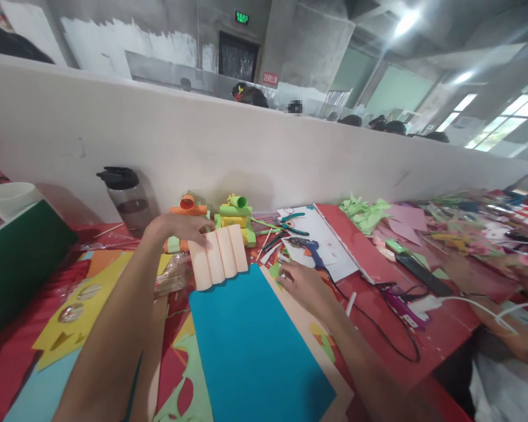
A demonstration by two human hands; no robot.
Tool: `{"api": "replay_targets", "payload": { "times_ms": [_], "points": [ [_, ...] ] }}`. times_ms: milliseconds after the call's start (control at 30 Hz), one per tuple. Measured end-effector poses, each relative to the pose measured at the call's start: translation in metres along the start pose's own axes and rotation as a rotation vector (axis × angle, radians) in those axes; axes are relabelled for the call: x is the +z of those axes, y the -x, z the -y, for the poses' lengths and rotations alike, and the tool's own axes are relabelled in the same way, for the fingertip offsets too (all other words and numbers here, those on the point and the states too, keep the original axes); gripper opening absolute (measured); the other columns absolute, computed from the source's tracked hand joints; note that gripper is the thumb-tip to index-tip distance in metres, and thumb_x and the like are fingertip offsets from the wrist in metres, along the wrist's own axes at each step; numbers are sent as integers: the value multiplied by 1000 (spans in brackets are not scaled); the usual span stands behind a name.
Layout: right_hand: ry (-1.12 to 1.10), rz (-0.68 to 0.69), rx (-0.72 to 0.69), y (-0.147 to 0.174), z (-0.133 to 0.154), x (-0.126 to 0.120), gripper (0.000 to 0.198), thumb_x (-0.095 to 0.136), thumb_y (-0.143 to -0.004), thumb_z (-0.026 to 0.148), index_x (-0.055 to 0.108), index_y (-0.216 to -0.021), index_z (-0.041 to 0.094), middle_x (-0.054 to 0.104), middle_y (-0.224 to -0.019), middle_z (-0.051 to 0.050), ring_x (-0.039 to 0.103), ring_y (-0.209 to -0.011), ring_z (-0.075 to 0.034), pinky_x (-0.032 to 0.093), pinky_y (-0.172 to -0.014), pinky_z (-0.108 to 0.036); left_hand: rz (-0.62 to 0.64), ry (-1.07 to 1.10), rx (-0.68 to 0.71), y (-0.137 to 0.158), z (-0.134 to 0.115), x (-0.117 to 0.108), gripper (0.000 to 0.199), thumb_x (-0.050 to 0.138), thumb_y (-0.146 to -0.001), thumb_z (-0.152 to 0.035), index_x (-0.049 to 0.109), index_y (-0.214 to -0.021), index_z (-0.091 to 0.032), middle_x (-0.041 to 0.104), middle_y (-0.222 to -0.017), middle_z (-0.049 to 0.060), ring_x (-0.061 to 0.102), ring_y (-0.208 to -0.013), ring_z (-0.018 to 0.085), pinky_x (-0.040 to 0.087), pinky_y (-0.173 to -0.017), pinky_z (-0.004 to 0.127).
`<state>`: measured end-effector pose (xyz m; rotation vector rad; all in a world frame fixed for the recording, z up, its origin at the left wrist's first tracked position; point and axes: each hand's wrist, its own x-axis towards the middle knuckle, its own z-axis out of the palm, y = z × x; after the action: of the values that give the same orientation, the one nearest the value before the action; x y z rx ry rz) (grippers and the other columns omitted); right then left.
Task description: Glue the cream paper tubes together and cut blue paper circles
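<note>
My left hand (187,227) pinches the upper left edge of a pale peach paper (220,258) creased into several upright panels. The paper's lower edge is just above the far end of a blue sheet (255,340), which lies over a larger peach sheet (341,390). Beyond that sheet's right edge, my right hand (305,284) has its fingers bent together; what they hold, if anything, is hidden. Close ahead of it is a blue glue gun (310,249). Behind the folded paper stand rolled-paper models, one orange (187,205) and one green and yellow (235,211).
Pliers (294,223) lie near the glue gun, whose black cord loops right. A dark water bottle (129,202) stands by the white partition (246,140). Left are a green box (22,264) and yellow cut paper (92,293). Another person's arm (497,310) reaches in at right.
</note>
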<state>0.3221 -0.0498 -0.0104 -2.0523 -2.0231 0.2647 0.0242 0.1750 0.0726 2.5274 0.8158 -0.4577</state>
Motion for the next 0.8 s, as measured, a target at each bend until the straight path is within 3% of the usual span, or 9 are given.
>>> {"api": "replay_targets", "payload": {
  "times_ms": [167, 300, 500, 633, 800],
  "points": [
    [145, -18, 26, -1, 2, 12, 19, 49, -92, 15, 64, -103, 21, 71, -94, -8, 64, -75, -21, 25, -61, -28, -2, 42, 14, -2, -2, 1, 54, 58, -79, -57, 54, -119, -20, 62, -125, 11, 60, -107, 26, 46, -81, 29],
    [137, -19, 39, -4, 2, 18, 33, 50, -87, 12, 66, -114, 22, 75, -95, -9, 66, -77, -23, 28, -62, -28, -4, 2, 20, -4, -2, 2, 57, 56, -80, -59, 55, -121, -21, 62, -127, 10, 60, -107, 25, 45, -80, 27],
    [-104, -51, 73, -5, 4, 4, 28, 45, -90, 19, 73, -86, 23, 75, -85, -5, 65, -76, -20, 35, -65, -27, 3, 59, 54, -1, 1, 1, 62, 57, -79, -61, 54, -124, -20, 62, -129, 11, 59, -111, 27, 46, -85, 30],
    [-304, -99, 80, -5, 0, 1, 23, 50, -91, 32, 71, -92, 21, 68, -71, -2, 60, -64, -20, 38, -59, -27, 6, 82, 82, 2, 2, 0, 59, 58, -79, -62, 54, -119, -19, 62, -126, 11, 59, -108, 27, 46, -82, 29],
    [-505, -261, 43, -6, 0, -2, 28, 55, -93, 44, 68, -97, 19, 68, -81, -5, 60, -73, -21, 46, -66, -29, -34, 70, 98, 7, 6, -1, 51, 55, -82, -60, 55, -111, -19, 62, -117, 9, 60, -99, 26, 44, -74, 28]
  ]
}}
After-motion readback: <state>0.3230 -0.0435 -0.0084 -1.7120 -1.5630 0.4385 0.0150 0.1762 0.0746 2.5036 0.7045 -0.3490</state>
